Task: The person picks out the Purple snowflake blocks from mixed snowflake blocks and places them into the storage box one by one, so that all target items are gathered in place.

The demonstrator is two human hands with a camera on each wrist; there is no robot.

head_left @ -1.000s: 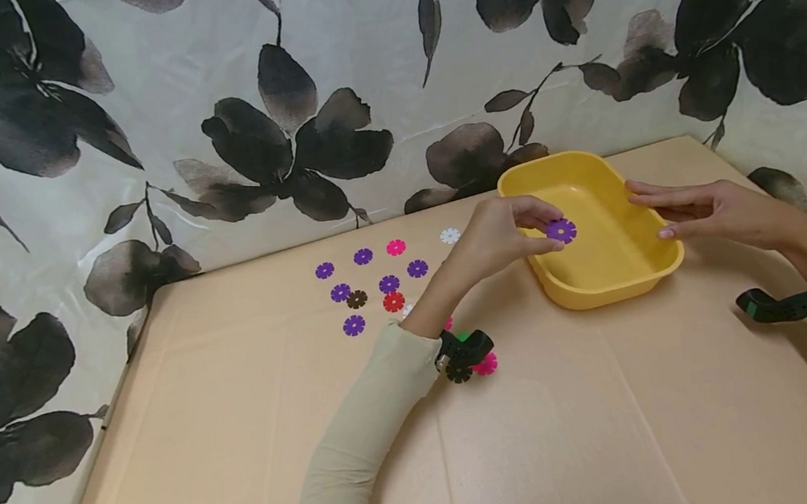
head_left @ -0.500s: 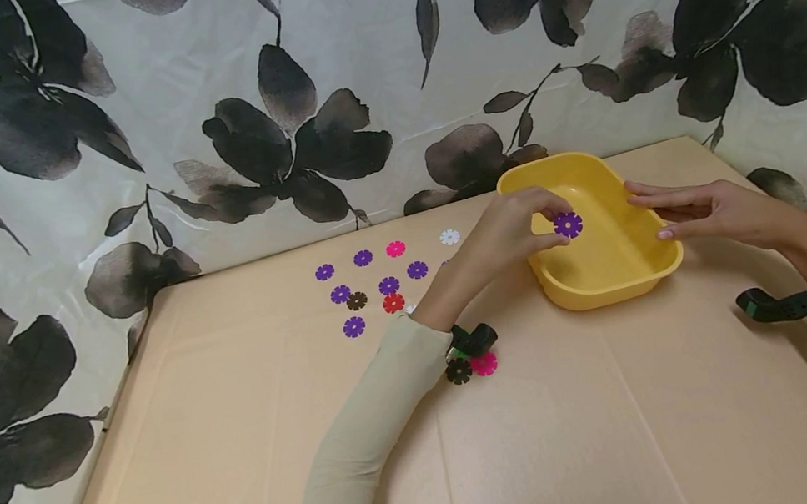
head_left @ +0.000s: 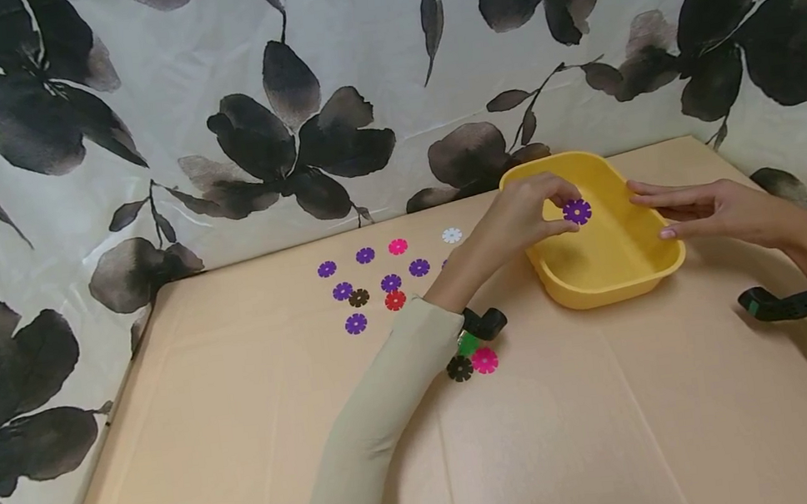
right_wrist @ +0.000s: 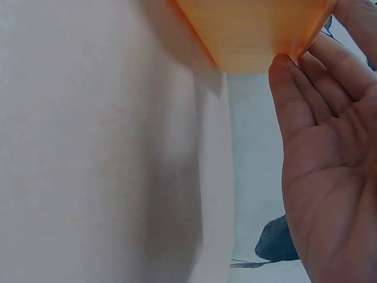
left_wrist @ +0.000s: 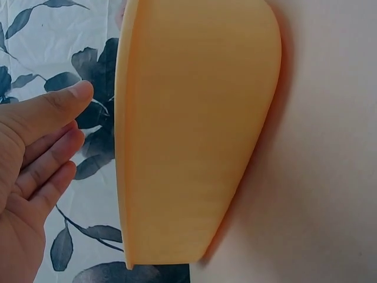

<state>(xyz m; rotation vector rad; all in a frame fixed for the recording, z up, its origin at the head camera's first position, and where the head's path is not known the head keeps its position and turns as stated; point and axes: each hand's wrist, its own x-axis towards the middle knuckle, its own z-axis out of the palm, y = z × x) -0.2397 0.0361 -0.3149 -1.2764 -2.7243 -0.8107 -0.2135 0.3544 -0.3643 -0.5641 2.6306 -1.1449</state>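
Note:
In the head view, my left hand [head_left: 520, 214] reaches over the near left rim of a yellow plastic tub [head_left: 602, 265]. Thumb and forefinger pinch a purple flower-shaped disc [head_left: 577, 212] above the tub's inside. The left wrist view shows that hand [left_wrist: 35, 153] beside the tub's rim, but not the disc. My right hand [head_left: 732, 216] holds the tub's right edge. Seen from the right wrist, its fingertips [right_wrist: 283, 62] rest against the outer wall, with the thumb up at the rim. No discs show on the visible part of the tub's floor.
Left of the tub lie several purple discs [head_left: 355, 323], a pink one [head_left: 398, 247], a red [head_left: 395, 300], a brown [head_left: 359, 298] and a white one [head_left: 452, 235]. Black [head_left: 460, 368], green [head_left: 469, 345] and magenta [head_left: 486, 360] discs lie by the left wrist. Floral fabric [head_left: 379, 53] hangs behind the table.
My left hand has moved right and slightly away from me, carrying the purple disc further over the tub. The right hand and the tub have stayed in place.

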